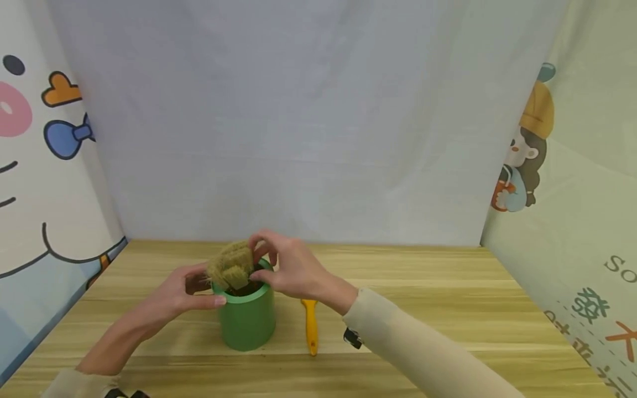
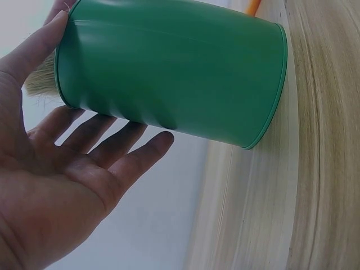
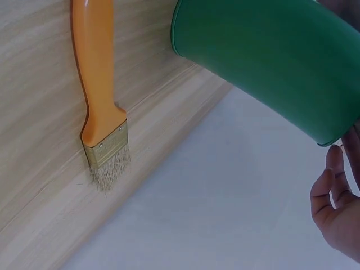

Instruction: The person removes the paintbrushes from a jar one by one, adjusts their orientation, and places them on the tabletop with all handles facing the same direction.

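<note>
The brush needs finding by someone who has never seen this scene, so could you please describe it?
On the wooden table stands a green pot with a straw-coloured bundle at its mouth. Just right of the pot in the head view lies the brush, flat on the wood. Its orange handle sets it apart from the green pot and the straw-coloured bundle.

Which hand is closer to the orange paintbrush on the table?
Right. The right hand is at the green pot, on the side toward the paintbrush; the left hand is on the pot's other side, farther away.
</note>
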`<state>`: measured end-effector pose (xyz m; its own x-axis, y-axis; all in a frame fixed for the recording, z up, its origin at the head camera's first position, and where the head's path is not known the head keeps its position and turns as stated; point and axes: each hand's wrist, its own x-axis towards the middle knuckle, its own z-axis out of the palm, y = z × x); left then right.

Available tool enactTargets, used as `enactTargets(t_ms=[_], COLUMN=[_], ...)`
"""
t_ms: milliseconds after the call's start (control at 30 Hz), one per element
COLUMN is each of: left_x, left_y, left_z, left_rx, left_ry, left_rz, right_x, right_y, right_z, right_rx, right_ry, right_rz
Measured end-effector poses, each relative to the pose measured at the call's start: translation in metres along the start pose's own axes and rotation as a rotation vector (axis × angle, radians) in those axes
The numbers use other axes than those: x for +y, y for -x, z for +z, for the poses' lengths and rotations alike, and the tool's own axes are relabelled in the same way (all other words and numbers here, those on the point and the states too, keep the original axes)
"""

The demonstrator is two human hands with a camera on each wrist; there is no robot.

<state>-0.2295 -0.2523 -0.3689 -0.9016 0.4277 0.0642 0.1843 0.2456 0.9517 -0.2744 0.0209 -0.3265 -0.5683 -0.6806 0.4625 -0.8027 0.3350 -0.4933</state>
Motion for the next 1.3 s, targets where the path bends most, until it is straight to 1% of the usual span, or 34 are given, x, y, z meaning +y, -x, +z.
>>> enactTargets(t_ms=[133, 200, 433, 567, 900, 1000, 1167, 1300], left_x=[-0.001, -0.001, -0.002, -0.003, -0.004, -0.004, -0.004, -0.004], left_y=[-0.001, -0.002, -0.002, -0.002, -0.003, -0.003, -0.003, -0.002], left_z=[0.0, 0.0, -0.001, 0.0, -0.001, -0.001, -0.001, -0.001], left_rx=[0.006, 0.005, -0.009, -0.012, -0.001, 0.004, 0.0, -0.004], left_ry=[-0.001, -0.002, 0.006, 0.005, -0.003, -0.007, -0.004, -0.003], left_rz=[0.007, 0.013, -0.001, 0.008, 0.033, 0.03, 0.012, 0.011], right_x=[-0.001, 0.0, 0.007, 0.01, 0.011, 0.011, 0.009, 0.006], right_y=[-0.001, -0.002, -0.002, -0.001, -0.001, -0.001, 0.0, 0.0], right_z=[0.002, 0.003, 0.004, 0.003, 0.002, 0.001, 0.0, -0.003], right_rx=[-0.007, -0.011, -0.002, -0.002, -0.039, -0.039, -0.027, 0.0], right_ry=[0.025, 0.026, 0.004, 0.028, 0.12, 0.143, 0.149, 0.128], right_rz=[-0.03, -0.057, -0.173, -0.212, -0.226, -0.238, -0.247, -0.253])
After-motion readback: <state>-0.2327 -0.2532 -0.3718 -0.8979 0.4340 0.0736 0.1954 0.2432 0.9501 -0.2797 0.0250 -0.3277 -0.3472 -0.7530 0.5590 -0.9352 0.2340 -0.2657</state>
